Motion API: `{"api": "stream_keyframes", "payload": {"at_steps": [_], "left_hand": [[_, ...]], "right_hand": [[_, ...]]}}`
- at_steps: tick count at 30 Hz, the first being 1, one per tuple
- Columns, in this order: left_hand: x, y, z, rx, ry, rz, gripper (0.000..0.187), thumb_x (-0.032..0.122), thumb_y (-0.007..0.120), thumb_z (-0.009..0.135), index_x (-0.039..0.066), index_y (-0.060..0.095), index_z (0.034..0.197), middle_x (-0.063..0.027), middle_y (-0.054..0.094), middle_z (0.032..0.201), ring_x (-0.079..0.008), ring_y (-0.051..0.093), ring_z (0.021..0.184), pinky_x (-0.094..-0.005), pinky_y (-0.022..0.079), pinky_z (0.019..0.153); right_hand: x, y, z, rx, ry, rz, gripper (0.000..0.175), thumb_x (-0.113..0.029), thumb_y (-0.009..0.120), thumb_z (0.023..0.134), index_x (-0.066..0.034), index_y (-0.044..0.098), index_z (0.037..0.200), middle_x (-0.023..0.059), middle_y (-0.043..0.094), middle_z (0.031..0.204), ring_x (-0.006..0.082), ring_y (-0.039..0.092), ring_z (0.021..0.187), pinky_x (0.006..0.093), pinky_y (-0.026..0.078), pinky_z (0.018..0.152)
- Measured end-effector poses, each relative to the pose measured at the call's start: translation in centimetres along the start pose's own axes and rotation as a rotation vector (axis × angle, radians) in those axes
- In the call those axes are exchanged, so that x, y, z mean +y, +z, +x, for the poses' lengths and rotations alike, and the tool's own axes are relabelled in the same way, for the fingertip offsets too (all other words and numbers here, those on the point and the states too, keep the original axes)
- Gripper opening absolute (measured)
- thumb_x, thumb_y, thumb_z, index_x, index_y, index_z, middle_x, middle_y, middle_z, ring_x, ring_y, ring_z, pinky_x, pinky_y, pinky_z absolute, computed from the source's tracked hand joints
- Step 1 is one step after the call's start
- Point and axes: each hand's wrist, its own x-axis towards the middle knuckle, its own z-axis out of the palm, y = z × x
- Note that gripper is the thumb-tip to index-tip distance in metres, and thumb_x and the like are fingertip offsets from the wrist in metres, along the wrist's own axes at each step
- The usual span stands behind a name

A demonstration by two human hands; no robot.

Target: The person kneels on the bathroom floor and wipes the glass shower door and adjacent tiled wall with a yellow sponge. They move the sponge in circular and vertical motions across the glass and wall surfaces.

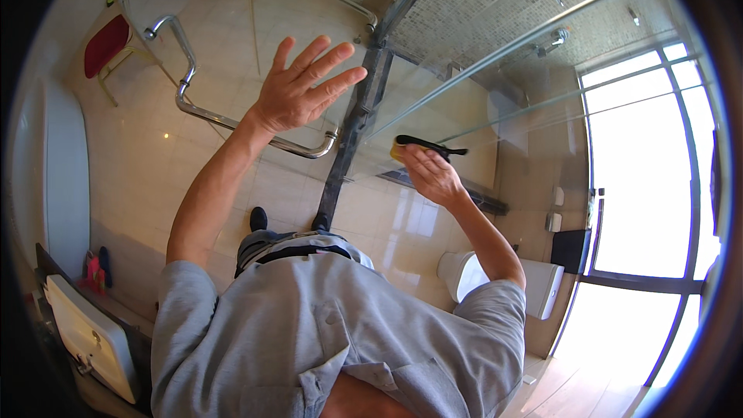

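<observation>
My left hand (307, 87) is raised with its fingers spread and holds nothing. It is close to a glass door with a bent chrome handle (249, 130); I cannot tell whether the palm touches the glass. Gripped in my right hand (432, 177) is a black and yellow cleaning tool with a short black handle (422, 143), possibly a sponge scrubber. The tool is up against or just before a clear glass shower panel (371, 157). My palm and fingers hide part of its yellow side.
A white toilet (464, 273) stands at the right, beyond my right forearm. At the left are a red chair (107, 46), a white bathtub (67, 186) and a washbasin (87, 339). A dark threshold strip (342, 162) crosses the tiled floor (290, 186). Bright windows (638, 174) fill the right side.
</observation>
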Motion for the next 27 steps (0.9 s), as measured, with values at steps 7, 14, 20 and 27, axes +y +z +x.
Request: {"api": "stream_keyframes", "payload": {"at_steps": [7,14,20,27], "left_hand": [[0.4,-0.4,-0.1,-0.038,-0.009,0.012,0.056,0.024,0.078,0.100,0.032,0.065,0.154,-0.0060,0.047,0.173,-0.0290,0.034,0.164,-0.0564,0.011,0.135],[-1.3,-2.1,-0.9,0.019,-0.097,-0.077,0.060,0.027,0.077,0.100,0.036,0.061,0.157,-0.0094,0.039,0.177,-0.0316,0.031,0.165,-0.0591,0.007,0.135],[-3.7,-3.0,0.4,0.056,-0.199,0.013,0.056,0.034,0.075,0.104,0.024,0.061,0.157,-0.0287,0.025,0.178,-0.0472,0.020,0.166,-0.0634,0.006,0.132],[-3.4,-1.4,-0.3,0.089,-0.254,-0.014,0.052,0.039,0.074,0.103,0.030,0.065,0.154,-0.0257,0.030,0.177,-0.0452,0.020,0.167,-0.0629,0.001,0.132]], "right_hand": [[-2.4,0.3,9.9,0.138,0.147,-0.015,0.043,-0.012,0.074,0.090,-0.0101,0.078,0.133,0.0013,0.062,0.158,0.0215,0.051,0.152,0.0404,0.040,0.120],[-2.8,2.6,7.9,-0.124,-0.050,0.008,0.058,-0.017,0.067,0.095,-0.0104,0.064,0.153,0.0010,0.052,0.169,0.0146,0.041,0.159,0.0364,0.029,0.131],[0.7,-2.5,7.9,0.215,0.173,-0.118,0.054,-0.019,0.077,0.088,-0.0188,0.074,0.142,-0.0011,0.062,0.158,0.0192,0.051,0.152,0.0383,0.037,0.119],[-1.7,-1.5,17.2,0.249,0.204,-0.179,0.051,-0.018,0.074,0.089,-0.0291,0.076,0.139,-0.0047,0.061,0.158,0.0210,0.054,0.145,0.0430,0.040,0.114]]}}
